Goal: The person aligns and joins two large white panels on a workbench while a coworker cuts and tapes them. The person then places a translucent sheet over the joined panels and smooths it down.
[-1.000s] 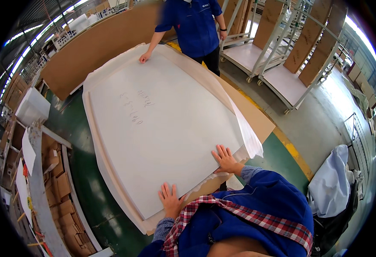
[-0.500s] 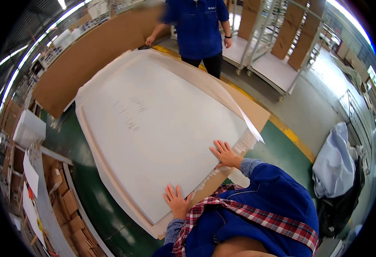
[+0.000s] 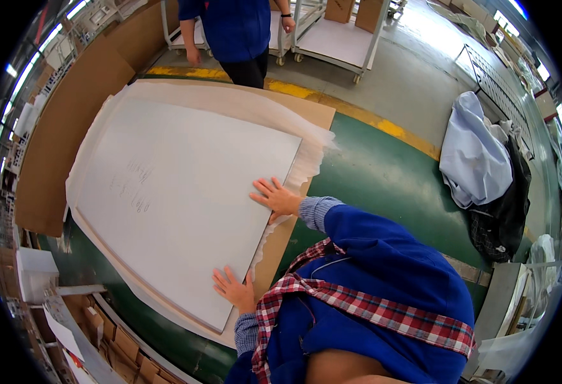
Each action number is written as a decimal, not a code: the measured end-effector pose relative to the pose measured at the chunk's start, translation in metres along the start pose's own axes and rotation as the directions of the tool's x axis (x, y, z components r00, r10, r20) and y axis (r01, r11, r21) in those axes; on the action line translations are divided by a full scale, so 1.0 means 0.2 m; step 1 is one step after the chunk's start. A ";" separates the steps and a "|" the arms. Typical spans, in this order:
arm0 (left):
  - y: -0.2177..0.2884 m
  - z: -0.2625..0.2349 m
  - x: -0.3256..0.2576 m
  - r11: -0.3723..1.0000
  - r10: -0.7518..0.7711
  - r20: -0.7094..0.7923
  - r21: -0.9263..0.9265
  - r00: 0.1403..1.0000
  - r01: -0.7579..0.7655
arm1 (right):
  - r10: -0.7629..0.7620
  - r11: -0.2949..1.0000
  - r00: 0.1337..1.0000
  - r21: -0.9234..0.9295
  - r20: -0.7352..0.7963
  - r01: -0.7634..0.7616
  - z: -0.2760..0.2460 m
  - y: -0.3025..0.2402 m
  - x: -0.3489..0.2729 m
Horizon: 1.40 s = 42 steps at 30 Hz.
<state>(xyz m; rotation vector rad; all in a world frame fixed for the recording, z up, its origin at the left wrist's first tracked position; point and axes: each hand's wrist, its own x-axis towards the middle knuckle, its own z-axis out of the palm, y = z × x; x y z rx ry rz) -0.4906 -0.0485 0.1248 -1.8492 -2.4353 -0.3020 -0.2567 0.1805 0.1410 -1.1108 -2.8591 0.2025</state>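
Observation:
A large flat white panel with handwritten pencil marks lies in front of me. Beneath it, thin white wrapping sheet sticks out around the edges, over a brown cardboard sheet. My left hand rests on the panel's near corner region, fingers spread. Farther right along the same edge, my right hand presses flat on the panel with its fingers apart. Neither hand holds anything.
Across the panel stands a co-worker in blue. Wheeled racks are behind. Upright cardboard borders the far left. A bin of cardboard pieces sits at lower left, and a grey-and-black fabric heap at right.
My view has swung, so the panel appears farther left and lower cardboard and floor show at right. Both hands stay on the panel's near edge. The co-worker's arm now hangs down, away from the panel.

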 end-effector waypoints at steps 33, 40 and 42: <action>2.36 0.51 0.95 0.302 0.923 -0.038 -0.544 0.382 -0.783 | 0.732 -0.277 0.034 0.343 0.680 -0.898 0.99 0.56 -2.56; 2.93 0.99 1.05 0.500 0.851 0.524 -0.809 0.006 -0.307 | 0.821 -0.431 -0.214 0.329 0.529 -0.840 0.89 1.16 -2.81; 3.05 1.16 1.22 0.584 0.762 0.647 -0.710 -0.037 -0.393 | 0.876 -0.240 -0.024 0.391 0.481 -0.889 0.71 1.37 -2.75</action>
